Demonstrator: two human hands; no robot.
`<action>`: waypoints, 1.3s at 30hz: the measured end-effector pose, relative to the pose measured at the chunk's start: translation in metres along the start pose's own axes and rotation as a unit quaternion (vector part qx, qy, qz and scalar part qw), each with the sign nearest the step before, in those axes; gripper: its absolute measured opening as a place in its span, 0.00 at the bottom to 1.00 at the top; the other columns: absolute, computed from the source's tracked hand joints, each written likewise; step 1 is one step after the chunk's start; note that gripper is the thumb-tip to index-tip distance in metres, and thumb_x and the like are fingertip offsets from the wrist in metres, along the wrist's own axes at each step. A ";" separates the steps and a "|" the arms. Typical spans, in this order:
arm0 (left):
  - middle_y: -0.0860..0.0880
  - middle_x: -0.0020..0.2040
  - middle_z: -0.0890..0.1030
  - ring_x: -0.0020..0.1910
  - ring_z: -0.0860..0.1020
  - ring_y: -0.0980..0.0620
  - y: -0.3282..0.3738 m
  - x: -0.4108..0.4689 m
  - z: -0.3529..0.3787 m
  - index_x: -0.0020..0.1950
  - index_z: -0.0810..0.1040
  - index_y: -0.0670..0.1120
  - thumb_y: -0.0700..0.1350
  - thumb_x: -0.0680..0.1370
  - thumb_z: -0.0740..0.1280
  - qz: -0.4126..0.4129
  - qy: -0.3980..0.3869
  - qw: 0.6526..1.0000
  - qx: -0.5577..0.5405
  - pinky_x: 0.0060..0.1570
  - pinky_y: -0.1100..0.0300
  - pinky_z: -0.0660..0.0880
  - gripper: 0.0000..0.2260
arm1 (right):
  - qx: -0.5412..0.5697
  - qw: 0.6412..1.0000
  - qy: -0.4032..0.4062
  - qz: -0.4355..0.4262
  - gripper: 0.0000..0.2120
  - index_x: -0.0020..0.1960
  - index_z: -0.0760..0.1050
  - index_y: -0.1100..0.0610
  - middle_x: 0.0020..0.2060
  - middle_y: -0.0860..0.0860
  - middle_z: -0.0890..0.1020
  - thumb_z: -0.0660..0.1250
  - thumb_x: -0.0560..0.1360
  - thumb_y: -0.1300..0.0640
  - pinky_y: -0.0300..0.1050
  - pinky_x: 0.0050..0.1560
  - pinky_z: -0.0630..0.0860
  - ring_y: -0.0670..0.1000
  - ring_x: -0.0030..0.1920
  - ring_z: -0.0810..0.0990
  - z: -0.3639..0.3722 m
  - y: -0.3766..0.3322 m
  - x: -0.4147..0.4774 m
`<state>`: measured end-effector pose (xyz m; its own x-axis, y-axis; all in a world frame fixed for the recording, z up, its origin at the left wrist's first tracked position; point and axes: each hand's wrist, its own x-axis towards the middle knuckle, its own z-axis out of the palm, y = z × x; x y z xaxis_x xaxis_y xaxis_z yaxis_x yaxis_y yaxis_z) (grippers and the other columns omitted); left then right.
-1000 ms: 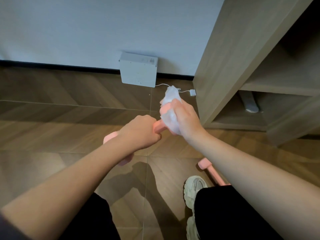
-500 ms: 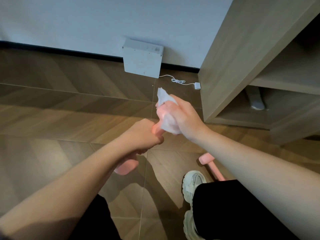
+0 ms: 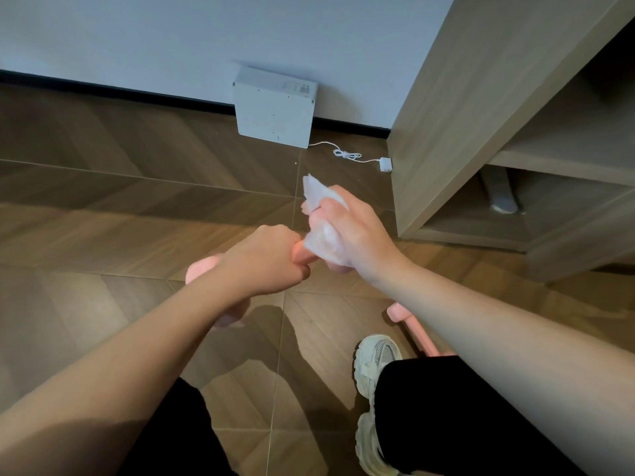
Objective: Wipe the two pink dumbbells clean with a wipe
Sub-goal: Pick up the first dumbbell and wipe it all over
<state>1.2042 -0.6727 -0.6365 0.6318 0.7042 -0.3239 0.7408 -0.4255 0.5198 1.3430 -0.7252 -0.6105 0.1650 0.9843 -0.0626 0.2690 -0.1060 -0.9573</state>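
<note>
My left hand (image 3: 271, 259) grips the handle of a pink dumbbell (image 3: 201, 269) held above the floor; its near head shows beside and under my wrist. My right hand (image 3: 347, 231) holds a crumpled white wipe (image 3: 321, 235) wrapped over the dumbbell's far head, which is almost wholly hidden. A short piece of pink handle shows between the two hands. The second pink dumbbell (image 3: 412, 326) lies on the floor by my right shoe, partly hidden under my right forearm and leg.
A white box (image 3: 275, 108) leans against the wall, with a white cable and plug (image 3: 385, 163) on the wooden floor. A wooden shelf unit (image 3: 464, 115) stands at the right. My white shoe (image 3: 374, 359) is below.
The view shifted slightly. My left hand turned the dumbbell, so its near head now shows left of my wrist. My right hand with the wipe stays on the far head.
</note>
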 end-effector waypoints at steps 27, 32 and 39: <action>0.54 0.31 0.66 0.35 0.71 0.47 -0.012 0.018 0.000 0.35 0.62 0.52 0.41 0.70 0.62 0.111 0.130 0.970 0.175 0.28 0.57 0.64 0.10 | 0.136 0.944 0.134 0.269 0.18 0.35 0.74 0.53 0.19 0.45 0.73 0.59 0.78 0.45 0.30 0.17 0.62 0.44 0.16 0.72 0.002 -0.003 -0.001; 0.54 0.28 0.64 0.31 0.68 0.45 -0.015 0.007 0.001 0.32 0.58 0.52 0.48 0.71 0.61 0.107 0.169 0.955 0.221 0.27 0.58 0.54 0.13 | 0.020 0.982 0.049 0.183 0.21 0.44 0.79 0.54 0.33 0.46 0.83 0.52 0.83 0.48 0.35 0.28 0.72 0.38 0.27 0.79 -0.008 -0.006 0.008; 0.54 0.29 0.69 0.28 0.69 0.49 -0.017 -0.002 0.010 0.33 0.64 0.51 0.49 0.70 0.62 0.079 0.161 0.967 0.180 0.26 0.59 0.55 0.09 | -0.069 0.996 -0.043 0.046 0.18 0.50 0.78 0.56 0.35 0.43 0.80 0.57 0.77 0.44 0.28 0.34 0.70 0.39 0.35 0.77 -0.024 -0.009 -0.015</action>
<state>1.1928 -0.6730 -0.6527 0.6829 0.7298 0.0312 0.7083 -0.6721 0.2159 1.3609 -0.7421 -0.5945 0.1154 0.9773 -0.1775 0.3845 -0.2087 -0.8992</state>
